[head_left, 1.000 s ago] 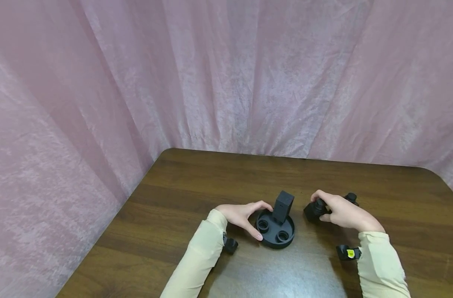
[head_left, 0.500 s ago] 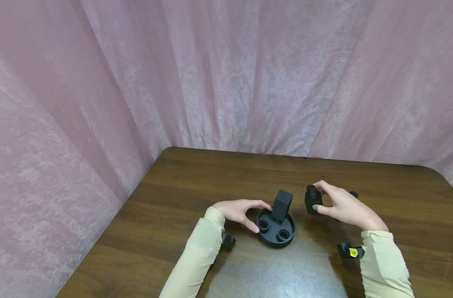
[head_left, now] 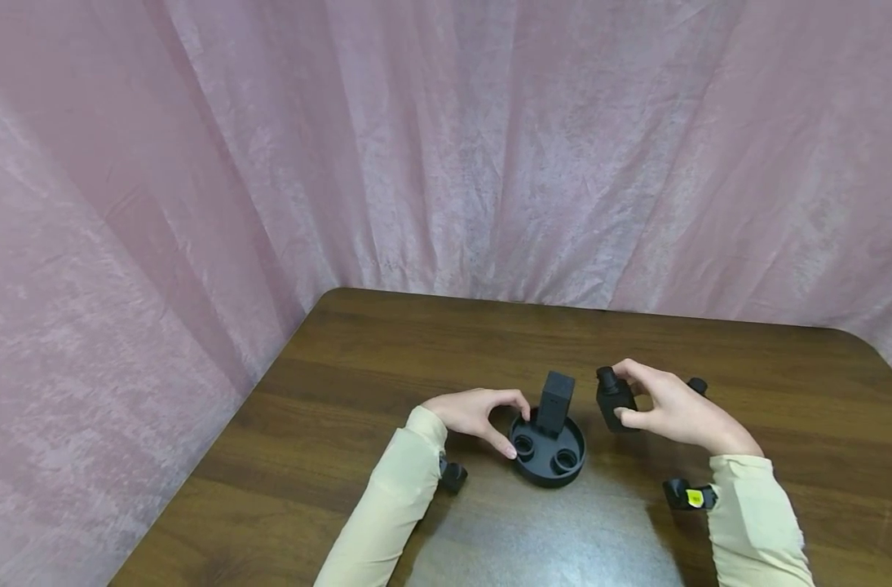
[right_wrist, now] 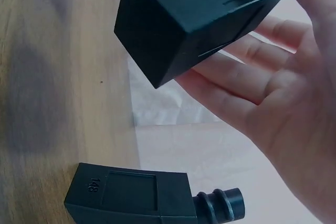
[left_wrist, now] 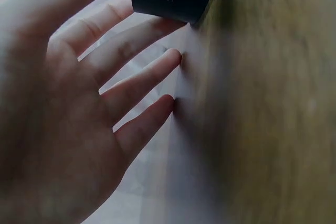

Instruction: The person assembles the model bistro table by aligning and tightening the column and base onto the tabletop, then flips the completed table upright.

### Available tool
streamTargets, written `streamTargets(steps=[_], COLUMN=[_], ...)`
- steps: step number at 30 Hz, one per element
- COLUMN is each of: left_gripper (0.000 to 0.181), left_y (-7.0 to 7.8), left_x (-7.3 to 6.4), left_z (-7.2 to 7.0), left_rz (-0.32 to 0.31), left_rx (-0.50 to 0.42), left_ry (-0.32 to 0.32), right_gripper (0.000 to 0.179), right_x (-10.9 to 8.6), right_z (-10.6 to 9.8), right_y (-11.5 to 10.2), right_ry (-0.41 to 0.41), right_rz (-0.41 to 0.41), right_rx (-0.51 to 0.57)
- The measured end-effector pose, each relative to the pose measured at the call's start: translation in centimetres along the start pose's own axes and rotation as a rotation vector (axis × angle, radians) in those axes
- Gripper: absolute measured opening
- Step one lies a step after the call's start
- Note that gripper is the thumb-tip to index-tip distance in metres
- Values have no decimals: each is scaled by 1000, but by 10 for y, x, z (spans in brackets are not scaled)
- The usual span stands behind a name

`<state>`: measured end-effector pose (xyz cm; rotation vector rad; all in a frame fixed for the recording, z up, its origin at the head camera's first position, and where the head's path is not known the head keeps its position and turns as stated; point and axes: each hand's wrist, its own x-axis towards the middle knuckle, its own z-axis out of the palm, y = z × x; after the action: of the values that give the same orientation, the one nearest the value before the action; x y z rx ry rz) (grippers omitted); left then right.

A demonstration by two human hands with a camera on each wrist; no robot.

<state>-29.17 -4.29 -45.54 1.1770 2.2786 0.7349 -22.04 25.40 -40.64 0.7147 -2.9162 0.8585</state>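
My left hand (head_left: 479, 416) spans the left side of a round black tray (head_left: 545, 463), thumb and fingers at its rim. Two threaded round sockets show in the tray, and a rectangular black block (head_left: 554, 405) stands upright at its back. My right hand (head_left: 669, 408) grips a black block with a threaded neck (head_left: 615, 401) between thumb and fingers, tilted and raised just right of the tray. The right wrist view shows "150" embossed on this held block (right_wrist: 173, 19). Another threaded-neck block (right_wrist: 131, 192), marked "148", stands beyond; the hand mostly hides it in the head view.
The brown wooden table (head_left: 387, 342) runs back to a pink curtain (head_left: 446, 163). Wrist cameras on both sleeves, such as the right wrist camera (head_left: 686, 495), hang close above the tabletop.
My right hand has lifted the threaded-neck block from the table, turned its neck upward, then tilted it leftward towards the tray. The left hand stays at the tray, which has shifted slightly.
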Motion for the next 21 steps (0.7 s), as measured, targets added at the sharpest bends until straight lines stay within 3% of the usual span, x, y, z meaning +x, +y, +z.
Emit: streamTargets(steps=[7,14,21], left_gripper=[50,47,49], left_y=[0,1,3], left_x=[2,4,4], left_z=[2,1,1], left_rz=[26,30,-28], left_rx=[42,112,125], left_ry=[35,94,115], right_gripper=[42,40,34], right_x=[0,1,0], right_z=[-1,-3,-5], right_y=[-2,-8,-10], right_ry=[14,92,14], right_rz=[-10,-48,-45], right_rx=[-6,-38,-30])
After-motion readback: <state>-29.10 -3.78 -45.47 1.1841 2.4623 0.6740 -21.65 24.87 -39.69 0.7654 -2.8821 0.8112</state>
